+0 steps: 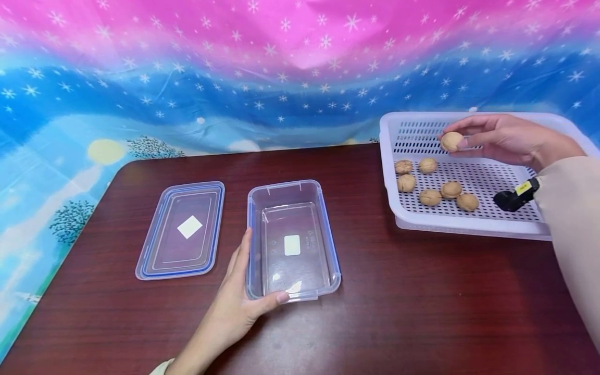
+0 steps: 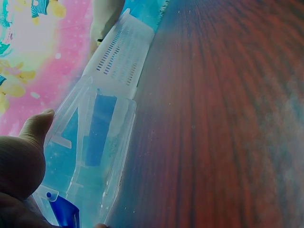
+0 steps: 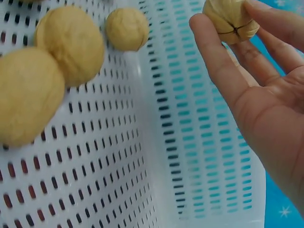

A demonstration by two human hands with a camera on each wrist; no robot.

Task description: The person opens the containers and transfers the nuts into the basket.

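Above the white perforated basket (image 1: pixel 469 227), my right hand (image 1: pixel 511 139) pinches a walnut (image 1: pixel 452 141) between thumb and fingers. In the right wrist view the same walnut (image 3: pixel 232 19) shows a dark star-shaped crack at one end. Several more walnuts (image 1: pixel 451 189) lie on the basket floor below and left of that hand. My left hand (image 1: pixel 234 307) grips the near left corner of a clear plastic container (image 1: pixel 300 271), fingers along its left side and thumb at its front rim. That container stands uncovered on the table, with a white square label on its bottom.
A clear lid with a blue seal (image 1: pixel 187 255) and a white diamond-shaped label lies left of the container. Dark reddish-brown wood forms the table (image 1: pixel 398 312). Behind it hangs a pink and blue snowflake cloth (image 1: pixel 281 78). A black wrist camera (image 1: pixel 515 195) sits below my right wrist.
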